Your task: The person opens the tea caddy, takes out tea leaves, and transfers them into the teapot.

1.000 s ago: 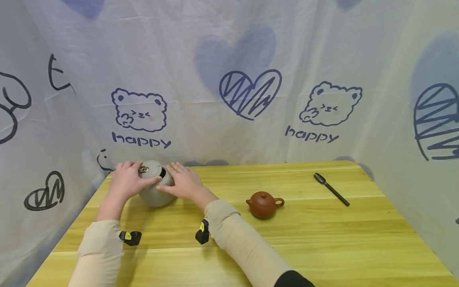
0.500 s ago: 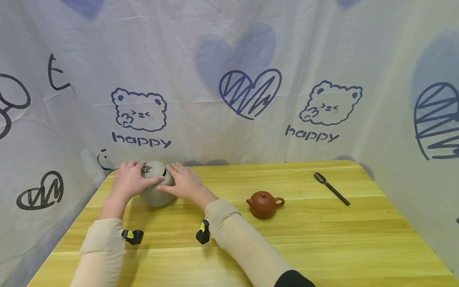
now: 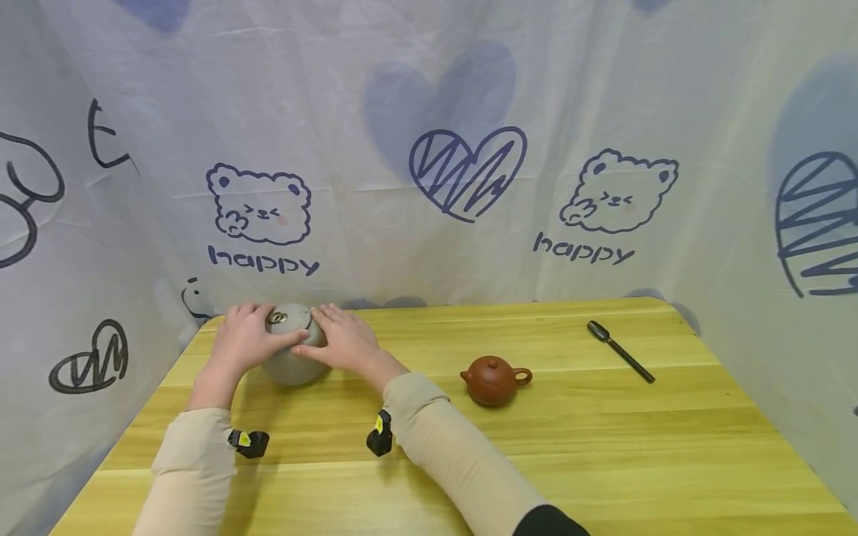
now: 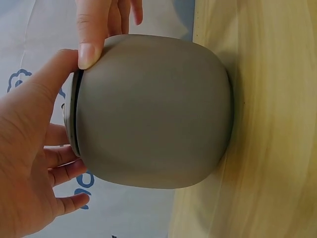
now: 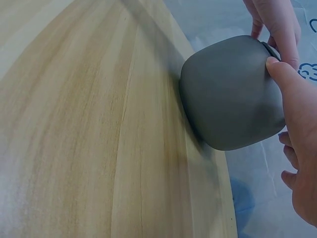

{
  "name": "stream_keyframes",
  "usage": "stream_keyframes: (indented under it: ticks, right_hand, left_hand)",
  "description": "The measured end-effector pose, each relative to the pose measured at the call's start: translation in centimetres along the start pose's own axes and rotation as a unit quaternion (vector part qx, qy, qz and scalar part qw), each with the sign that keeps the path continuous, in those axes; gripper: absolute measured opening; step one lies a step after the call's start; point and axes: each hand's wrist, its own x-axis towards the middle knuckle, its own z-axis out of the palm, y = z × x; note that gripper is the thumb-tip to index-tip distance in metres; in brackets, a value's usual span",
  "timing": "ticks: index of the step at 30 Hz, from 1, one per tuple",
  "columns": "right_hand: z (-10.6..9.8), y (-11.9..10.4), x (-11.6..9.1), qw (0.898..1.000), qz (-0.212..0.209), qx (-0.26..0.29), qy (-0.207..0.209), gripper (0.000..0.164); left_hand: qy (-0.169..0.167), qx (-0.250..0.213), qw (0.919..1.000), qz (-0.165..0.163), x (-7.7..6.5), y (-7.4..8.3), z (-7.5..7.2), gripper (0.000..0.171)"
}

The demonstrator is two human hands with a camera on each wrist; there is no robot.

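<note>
A round grey jar (image 3: pixel 293 368) stands upright at the table's back left. Its flat grey lid (image 3: pixel 296 317), with a small brass-coloured ring on top, lies over the mouth. My left hand (image 3: pixel 243 339) holds the lid by its edge, thumb on the near side and fingers reaching behind. In the left wrist view a thin dark gap shows between the lid (image 4: pixel 71 116) and the jar (image 4: pixel 153 111). From the right, my right hand (image 3: pixel 345 339) grips the jar's shoulder, its thumb at the rim close to the left thumb. The far fingertips are partly hidden.
A reddish-brown teapot (image 3: pixel 491 383) sits right of the middle, handle to the right. Farther right lies a dark tea scoop (image 3: pixel 620 351) with a long handle. White printed cloth (image 3: pixel 375 253) hangs behind and beside the wooden table (image 3: pixel 603 454), close behind the jar.
My left hand and the lid have shifted slightly to the right. The dark opening at the lid's right edge has narrowed to almost nothing. My right hand has stayed in place.
</note>
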Motion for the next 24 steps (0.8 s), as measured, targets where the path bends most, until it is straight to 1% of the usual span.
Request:
stream_keyframes:
  ticks: [7, 15, 24]
  right_hand:
    - [0.1, 0.0, 0.1, 1.0, -0.001, 0.001, 0.001, 0.087]
    - [-0.1, -0.1, 0.1, 1.0, 0.004, 0.005, -0.002, 0.087]
    - [0.3, 0.1, 0.2, 1.0, -0.002, 0.012, 0.006, 0.087]
  left_hand:
    - [0.014, -0.013, 0.9998, -0.002, -0.3, -0.2, 0.4, 0.099]
    - [0.033, -0.018, 0.9993, -0.005, -0.4, -0.6, 1.0, 0.096]
    - [0.027, -0.034, 0.9989, -0.018, -0.5, -0.9, 1.4, 0.097]
